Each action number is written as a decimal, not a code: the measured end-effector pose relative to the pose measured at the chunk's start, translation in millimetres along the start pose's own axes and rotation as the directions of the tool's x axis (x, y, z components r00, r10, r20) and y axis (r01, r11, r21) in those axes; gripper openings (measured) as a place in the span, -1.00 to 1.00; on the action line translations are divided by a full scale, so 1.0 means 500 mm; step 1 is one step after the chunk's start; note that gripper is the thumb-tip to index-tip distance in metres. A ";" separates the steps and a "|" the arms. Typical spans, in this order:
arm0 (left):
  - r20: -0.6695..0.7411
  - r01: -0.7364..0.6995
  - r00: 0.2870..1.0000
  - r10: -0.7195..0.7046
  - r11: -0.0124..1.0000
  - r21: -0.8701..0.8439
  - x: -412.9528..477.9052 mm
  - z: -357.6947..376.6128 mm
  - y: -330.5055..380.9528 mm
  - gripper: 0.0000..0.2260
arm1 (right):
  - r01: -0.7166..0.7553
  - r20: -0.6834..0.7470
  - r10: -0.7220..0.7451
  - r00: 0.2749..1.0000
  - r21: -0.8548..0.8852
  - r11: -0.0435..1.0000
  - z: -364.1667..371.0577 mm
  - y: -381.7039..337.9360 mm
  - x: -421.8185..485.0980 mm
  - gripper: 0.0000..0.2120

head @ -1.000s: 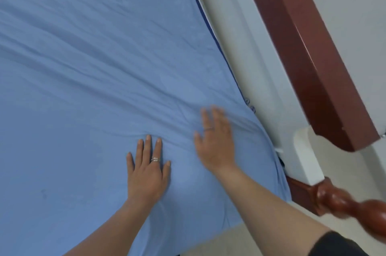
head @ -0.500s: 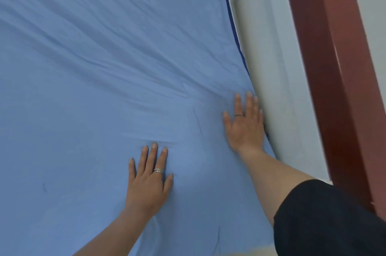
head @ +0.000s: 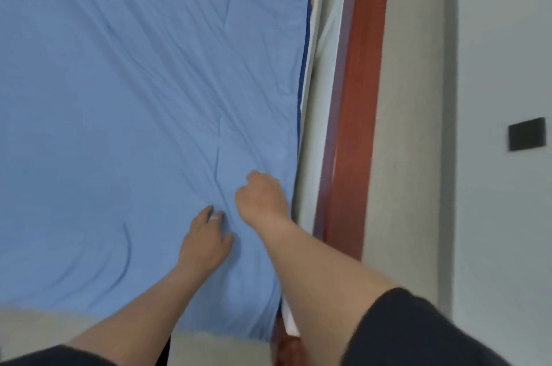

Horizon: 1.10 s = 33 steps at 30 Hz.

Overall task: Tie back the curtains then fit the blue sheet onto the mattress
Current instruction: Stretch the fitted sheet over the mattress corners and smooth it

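The blue sheet [head: 134,90] lies spread over the mattress, with creases running toward my hands. The mattress's white side [head: 324,36] shows along the sheet's right edge. My right hand [head: 261,196] is on the sheet close to that edge, its fingers curled under and bunching the fabric. Just to its left and nearer to me, my left hand [head: 206,241], which wears a ring, has its fingers bent down into the sheet. The sheet's near edge hangs over the foot of the mattress.
A reddish wooden bed rail [head: 358,96] runs along the mattress's right side, and a turned bedpost [head: 286,350] stands at the near corner. Beyond the rail is a strip of beige floor [head: 412,96], then a grey wall with a black plate [head: 527,134].
Both hands lay flat on the sheet before; now their fingers are curled into the fabric. My right hand has drawn back from the edge toward my left hand. The view has swung right.
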<state>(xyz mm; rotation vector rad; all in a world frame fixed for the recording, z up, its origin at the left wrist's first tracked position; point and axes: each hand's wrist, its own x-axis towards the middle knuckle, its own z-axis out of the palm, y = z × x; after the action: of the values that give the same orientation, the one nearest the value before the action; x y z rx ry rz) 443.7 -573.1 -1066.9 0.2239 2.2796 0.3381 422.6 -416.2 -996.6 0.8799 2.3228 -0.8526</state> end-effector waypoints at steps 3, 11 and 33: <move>-0.004 0.046 0.999 -0.049 0.962 -0.268 -0.091 0.071 0.082 -0.58 | 0.350 0.126 -0.328 0.936 -0.271 0.897 -0.098 0.034 -0.057 -0.75; -0.063 0.115 0.978 -0.199 0.769 -0.629 -0.187 0.147 0.157 -0.73 | 0.668 0.469 -0.674 0.571 -0.743 0.048 -0.278 0.038 0.010 -0.80; -0.047 0.323 0.824 -0.565 0.536 -0.780 -0.128 0.058 0.264 -0.95 | 0.645 0.403 -0.564 0.721 -0.689 0.332 -0.321 0.049 0.020 -0.82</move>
<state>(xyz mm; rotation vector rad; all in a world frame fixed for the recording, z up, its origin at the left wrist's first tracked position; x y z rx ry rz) 514.6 -460.0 -999.4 -0.9062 2.1591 1.0520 396.0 -285.0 -903.8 -0.4857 2.5408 0.0378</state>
